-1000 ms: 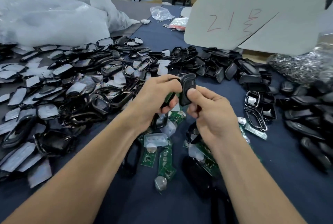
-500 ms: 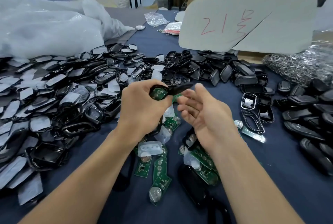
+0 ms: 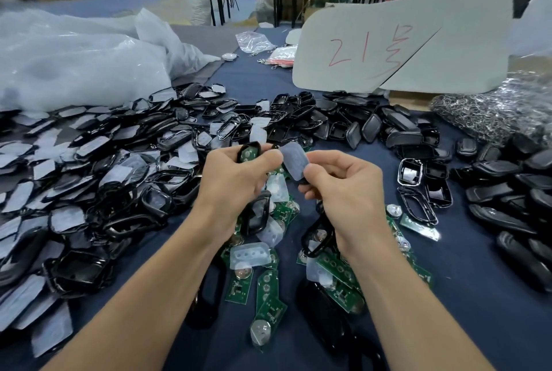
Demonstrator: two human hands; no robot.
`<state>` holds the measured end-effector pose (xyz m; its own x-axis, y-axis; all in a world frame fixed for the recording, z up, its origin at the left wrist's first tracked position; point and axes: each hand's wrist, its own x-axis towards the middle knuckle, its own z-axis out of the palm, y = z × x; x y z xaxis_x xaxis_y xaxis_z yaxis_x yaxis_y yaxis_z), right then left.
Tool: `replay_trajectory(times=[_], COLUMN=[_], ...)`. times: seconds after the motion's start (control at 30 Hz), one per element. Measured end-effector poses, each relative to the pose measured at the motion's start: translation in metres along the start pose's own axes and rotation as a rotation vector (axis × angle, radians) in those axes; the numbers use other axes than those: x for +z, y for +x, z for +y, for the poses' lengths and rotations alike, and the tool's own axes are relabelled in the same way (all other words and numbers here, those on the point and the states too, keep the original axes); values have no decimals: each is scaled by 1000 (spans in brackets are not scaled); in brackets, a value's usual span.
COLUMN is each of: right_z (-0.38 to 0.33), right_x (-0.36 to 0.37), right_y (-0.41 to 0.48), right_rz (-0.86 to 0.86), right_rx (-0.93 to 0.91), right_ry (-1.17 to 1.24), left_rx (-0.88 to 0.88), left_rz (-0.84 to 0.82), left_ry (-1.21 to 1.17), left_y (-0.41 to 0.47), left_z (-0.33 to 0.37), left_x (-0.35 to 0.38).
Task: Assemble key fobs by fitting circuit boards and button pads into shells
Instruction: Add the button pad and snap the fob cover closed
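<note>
At the centre of the frame, the left hand [image 3: 233, 182] gripped a black shell half [image 3: 249, 152]. Its fingers were curled round the lower body of the part. The open side was turned toward the camera, and a green circuit board was seated inside it. This presentation is judged deliberate, as it kept the fitted board visible and open to the mating part.

Immediately to the right, the right hand [image 3: 346, 188] pinched a cover piece [image 3: 294, 161] between thumb and fingers. The piece's grey, film-covered face was tilted toward the shell half. The two parts were close together. Whether they touched could not be determined.

Stock lay within reach below the hands: loose circuit boards [image 3: 265, 290] and translucent button pads [image 3: 251, 254] on the dark blue table cloth [image 3: 463, 296]. A pile of shells [image 3: 119, 161] occupied the left of the frame. A white card [image 3: 388, 42] with red marking stood at upper right.

The step in hand appeared to be closing the fob. No button pad was visible in the held shell half, so its presence should be verified before the halves are pressed together.
</note>
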<state>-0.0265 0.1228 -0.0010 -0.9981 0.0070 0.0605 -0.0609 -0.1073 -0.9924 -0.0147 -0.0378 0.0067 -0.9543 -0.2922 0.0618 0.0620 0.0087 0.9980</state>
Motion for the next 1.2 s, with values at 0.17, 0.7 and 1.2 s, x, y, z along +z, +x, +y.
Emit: replay_trajectory(times=[0.17, 0.7, 1.2], right_z=[-1, -1, 4], right_x=[4, 6, 5], right_y=[-4, -2, 0], right_rz=[-49, 75, 94], right_rx=[-4, -44, -103], right_ry=[-42, -98, -211], left_rx=[-23, -65, -49], left_rz=[-45, -133, -163], left_ry=[107, 9, 8], left_y=[-1, -3, -7], left_z=[-1, 3, 7], left_x=[0, -2, 1])
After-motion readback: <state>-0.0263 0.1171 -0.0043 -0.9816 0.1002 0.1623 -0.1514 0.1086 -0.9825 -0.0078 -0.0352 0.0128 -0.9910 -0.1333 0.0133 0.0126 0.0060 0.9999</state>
